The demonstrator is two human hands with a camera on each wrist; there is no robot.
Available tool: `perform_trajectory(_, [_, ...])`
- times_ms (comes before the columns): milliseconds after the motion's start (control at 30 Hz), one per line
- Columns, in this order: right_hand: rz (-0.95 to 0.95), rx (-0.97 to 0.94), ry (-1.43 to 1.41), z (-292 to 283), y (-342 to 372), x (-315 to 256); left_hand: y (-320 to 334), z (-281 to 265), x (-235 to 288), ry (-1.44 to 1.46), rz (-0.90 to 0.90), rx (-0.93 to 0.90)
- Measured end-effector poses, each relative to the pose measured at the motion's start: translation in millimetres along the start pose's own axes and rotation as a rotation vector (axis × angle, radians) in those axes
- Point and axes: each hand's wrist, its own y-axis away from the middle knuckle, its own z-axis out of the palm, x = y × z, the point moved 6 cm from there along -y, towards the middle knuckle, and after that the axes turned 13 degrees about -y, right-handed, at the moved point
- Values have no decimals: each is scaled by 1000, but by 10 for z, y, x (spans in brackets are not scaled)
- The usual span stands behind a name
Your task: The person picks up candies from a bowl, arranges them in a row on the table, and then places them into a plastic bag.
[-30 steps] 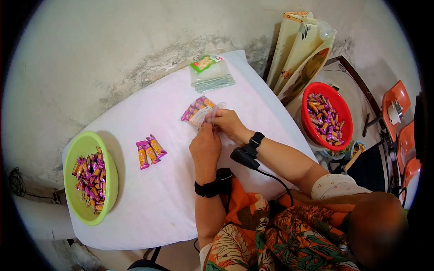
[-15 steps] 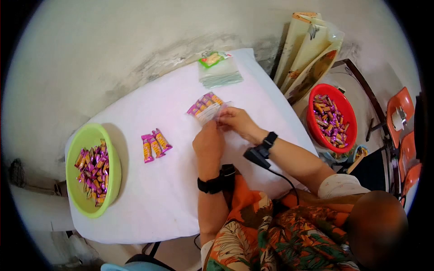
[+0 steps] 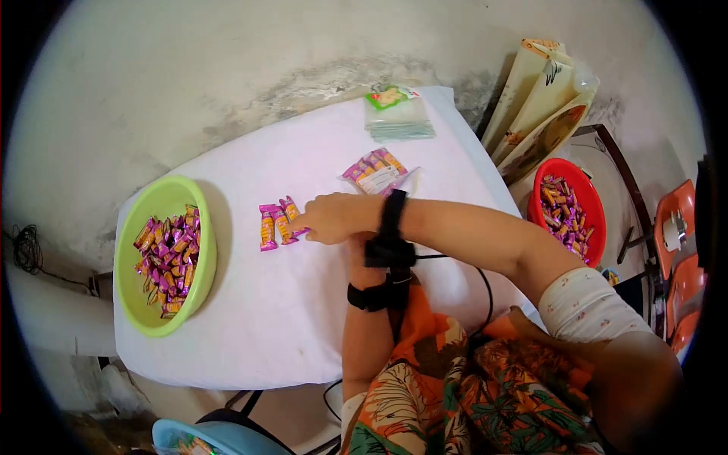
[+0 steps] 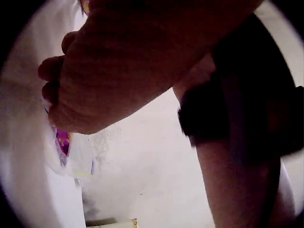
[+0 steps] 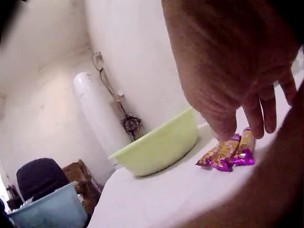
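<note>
In the head view, my right hand [image 3: 331,218] reaches across my left arm, its fingers beside three purple-and-orange wrapped snacks [image 3: 286,221]. The right wrist view shows that hand [image 5: 237,66] with fingers extended over the snacks [image 5: 230,153]. A clear bag [image 3: 377,173] holding several such snacks lies beyond my right forearm. My left hand [image 3: 360,254] is mostly hidden under that forearm. In the left wrist view, my left hand [image 4: 109,71] has curled fingers at the bag [image 4: 80,154], gripping its plastic edge.
A green basin [image 3: 206,265] of wrapped snacks stands at the table's left. A stack of clear bags [image 3: 398,125] lies at the back. Off the table's right side is a red basin [image 3: 599,220] of snacks; a blue tub [image 3: 227,434] stands below the front edge.
My right hand has left the bag and moved left across my left arm to the three loose snacks. My left hand has stayed near the bag.
</note>
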Motion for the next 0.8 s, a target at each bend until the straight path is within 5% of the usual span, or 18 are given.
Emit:
perform_trajectory(33, [59,-171,20,92,-102,-3,-11,106,-30,5,-32,-92])
perform_trajectory(100, [63,-199,34,197,-227,75,-97,318,-220,9,-45,-193])
perform_trajectory(200, [133,-236,27,304,-354,280,-319,1148,-900,317,110,-818])
perform_trajectory(233, [137,-193,19,305,-364,331,-75,1502,-1050,176,10,-184])
perform_trajectory(367, [-5,130,-115,98,-226,428,-55,224,-179,515,-3,126])
perform_trajectory(467, [-252,482,-318,-340,224,310,-126,-492,195,596,35,157])
perform_trajectory(533, [-364,602,-293,-567,730,311,-146,-674,299,-48,-91,-40])
perform_trajectory(633, [-156,567,-430,-620,1648,597,-174,-761,346,-77,-87,-54])
perform_trajectory(733, [248,394,-588,-306,2187,955,-186,-766,348,-42,-113,-44])
perform_trajectory(800, [256,412,-599,-170,2216,1061,-177,-761,343,-48,-124,-59])
